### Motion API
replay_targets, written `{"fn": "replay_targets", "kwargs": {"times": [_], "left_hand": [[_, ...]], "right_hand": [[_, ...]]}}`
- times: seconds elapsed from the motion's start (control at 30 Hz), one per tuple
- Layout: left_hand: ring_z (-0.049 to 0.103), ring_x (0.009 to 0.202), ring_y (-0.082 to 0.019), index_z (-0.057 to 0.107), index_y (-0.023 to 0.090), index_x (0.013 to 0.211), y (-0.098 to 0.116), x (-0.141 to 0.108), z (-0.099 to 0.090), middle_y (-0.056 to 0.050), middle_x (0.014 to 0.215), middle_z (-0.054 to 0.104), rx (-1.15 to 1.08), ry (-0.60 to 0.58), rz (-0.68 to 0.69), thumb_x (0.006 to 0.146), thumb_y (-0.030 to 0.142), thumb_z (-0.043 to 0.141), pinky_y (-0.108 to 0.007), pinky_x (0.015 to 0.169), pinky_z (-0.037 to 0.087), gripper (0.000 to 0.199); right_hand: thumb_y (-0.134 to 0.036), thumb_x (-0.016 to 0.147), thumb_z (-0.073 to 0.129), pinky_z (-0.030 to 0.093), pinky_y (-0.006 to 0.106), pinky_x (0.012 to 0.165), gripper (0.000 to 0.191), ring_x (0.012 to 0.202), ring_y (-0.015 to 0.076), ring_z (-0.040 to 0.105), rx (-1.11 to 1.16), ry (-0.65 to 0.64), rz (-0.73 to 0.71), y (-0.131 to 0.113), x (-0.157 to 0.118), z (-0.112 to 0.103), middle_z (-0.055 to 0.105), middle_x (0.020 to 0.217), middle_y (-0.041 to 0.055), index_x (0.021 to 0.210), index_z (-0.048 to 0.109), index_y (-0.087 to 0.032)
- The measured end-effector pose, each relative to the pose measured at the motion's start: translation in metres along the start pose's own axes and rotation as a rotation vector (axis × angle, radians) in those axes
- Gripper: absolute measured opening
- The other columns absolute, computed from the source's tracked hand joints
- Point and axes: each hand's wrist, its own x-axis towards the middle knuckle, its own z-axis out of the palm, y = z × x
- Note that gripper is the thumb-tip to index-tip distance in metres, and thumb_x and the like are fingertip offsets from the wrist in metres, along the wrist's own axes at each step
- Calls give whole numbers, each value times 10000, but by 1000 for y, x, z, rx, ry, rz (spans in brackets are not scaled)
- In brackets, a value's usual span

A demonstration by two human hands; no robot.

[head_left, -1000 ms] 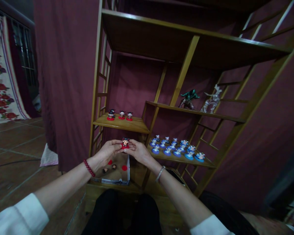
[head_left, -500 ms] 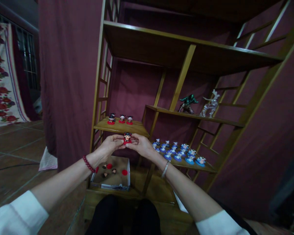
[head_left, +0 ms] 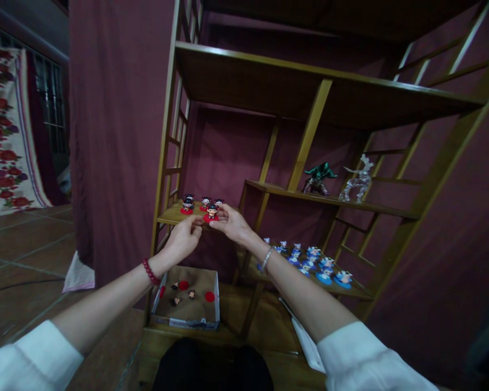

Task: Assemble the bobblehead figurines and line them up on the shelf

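My right hand point(head_left: 233, 224) pinches a small black-haired figurine point(head_left: 212, 211) on a round red base, at the front of the left shelf point(head_left: 171, 216). Just left of it is my left hand point(head_left: 184, 236), its fingers loosely bent and apart from the base, with nothing visible in them. Behind stand several similar dark-haired figurines, among them one at the left point(head_left: 187, 206) and another in the middle point(head_left: 206, 202). One more is partly covered by my right fingers. Below my left hand, an open cardboard box point(head_left: 195, 321) contains loose figurine parts and red discs point(head_left: 209, 296).
Several blue-based figurines point(head_left: 324, 275) crowd the lower right shelf. Above them stand a green figure point(head_left: 320, 176) and a clear deer-like figure point(head_left: 358, 179). Wooden uprights point(head_left: 312, 133) divide the unit. A white flat object point(head_left: 307, 339) lies under my right forearm.
Both hands have moved up, bringing the figurine from below the left shelf's edge to the front of that shelf. My left hand has come off it; my right keeps hold.
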Motion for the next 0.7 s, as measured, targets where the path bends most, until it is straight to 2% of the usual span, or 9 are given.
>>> {"fn": "replay_targets", "kwargs": {"times": [0.1,0.23,0.47,0.7], "left_hand": [[509,1026,-220,556,178,1055,-7,-1,-3,-81,1075,596,311,1,178,763,178,468,-374,941,364,305],[403,1156,-243,525,133,1123,-15,1,-3,-119,1163,549,478,-10,286,785,225,444,-382,998,292,359],[341,1224,-276,490,87,1176,-21,6,-5,-174,1258,472,560,-60,272,822,321,399,-425,1011,228,434],[361,1216,-251,503,120,1173,-25,11,-7,-147,1256,484,692,-88,290,841,370,354,-386,1020,207,441]], "right_hand": [[-107,592,675,460,296,798,565,774,106,577,0,-13,9,12,16,4,593,911,26,1109,458,-185],[-117,584,688,456,306,797,612,801,118,578,-30,-27,22,27,32,9,602,929,26,1138,443,-204],[-132,578,699,448,293,769,689,773,117,569,-100,-30,78,41,51,16,609,871,8,1196,409,-228],[-136,574,694,448,262,713,799,750,119,552,-183,-14,136,44,64,16,594,887,26,1278,321,-192]]}}
